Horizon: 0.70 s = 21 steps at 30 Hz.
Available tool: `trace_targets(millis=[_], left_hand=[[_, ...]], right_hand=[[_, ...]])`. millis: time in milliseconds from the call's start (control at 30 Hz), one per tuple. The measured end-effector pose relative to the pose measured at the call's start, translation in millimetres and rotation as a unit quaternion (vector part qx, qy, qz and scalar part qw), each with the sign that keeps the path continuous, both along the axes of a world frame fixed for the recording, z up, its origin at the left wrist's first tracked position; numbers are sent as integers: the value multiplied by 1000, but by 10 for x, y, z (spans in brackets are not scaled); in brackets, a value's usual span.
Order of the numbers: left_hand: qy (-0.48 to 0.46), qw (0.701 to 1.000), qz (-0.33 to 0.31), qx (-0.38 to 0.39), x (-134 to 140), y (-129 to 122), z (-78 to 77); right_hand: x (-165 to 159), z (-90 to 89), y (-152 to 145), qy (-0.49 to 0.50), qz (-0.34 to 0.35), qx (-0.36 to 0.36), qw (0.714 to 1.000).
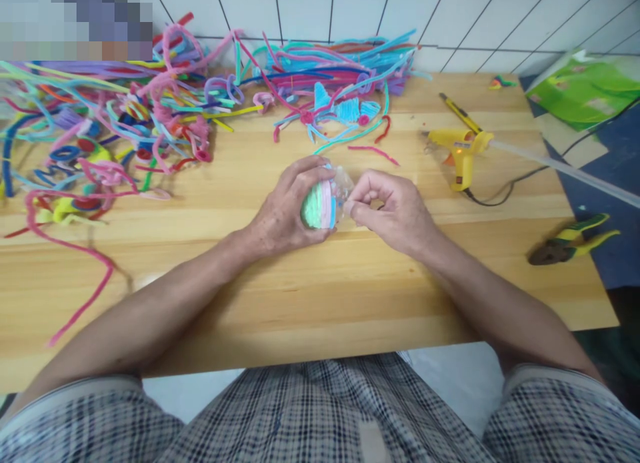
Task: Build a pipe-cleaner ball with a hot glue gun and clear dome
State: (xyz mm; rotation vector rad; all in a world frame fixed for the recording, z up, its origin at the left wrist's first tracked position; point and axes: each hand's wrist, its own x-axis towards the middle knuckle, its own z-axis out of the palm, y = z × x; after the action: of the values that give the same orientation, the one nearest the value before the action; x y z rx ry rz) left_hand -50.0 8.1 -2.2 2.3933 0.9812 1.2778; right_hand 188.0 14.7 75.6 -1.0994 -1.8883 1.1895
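A rounded craft piece (315,209) wrapped in green, pink and blue pipe cleaners sits in my left hand (287,206), which curls round its left side. Its right end is clear and see-through, like plastic. Against that clear end my right hand (393,209) has its thumb and forefinger pinched together. Whatever lies between those fingertips is too small to make out. Both hands are over the middle of the wooden table (300,303). Just beyond them lie a short pink pipe cleaner (374,153) and a red one (383,129).
Tangled pipe cleaners (115,123) cover the left side, with a long bundle (340,63) by the tiled wall. To the right lie a yellow glue gun (461,157) with a clear stick and cord, a cutter (459,113), pliers (570,239) and a green packet (590,89).
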Motion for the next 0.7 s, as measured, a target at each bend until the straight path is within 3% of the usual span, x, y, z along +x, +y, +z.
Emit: trace_targets(millis=[367,700], left_hand=[[-27,998,-37,-40,-4,-66,163],[-24,998,-14,-62,21,-119,234]], right_hand=[[9,5,-31,-2,12,0,1000],[-7,17,-52,-1,16,4,1000]])
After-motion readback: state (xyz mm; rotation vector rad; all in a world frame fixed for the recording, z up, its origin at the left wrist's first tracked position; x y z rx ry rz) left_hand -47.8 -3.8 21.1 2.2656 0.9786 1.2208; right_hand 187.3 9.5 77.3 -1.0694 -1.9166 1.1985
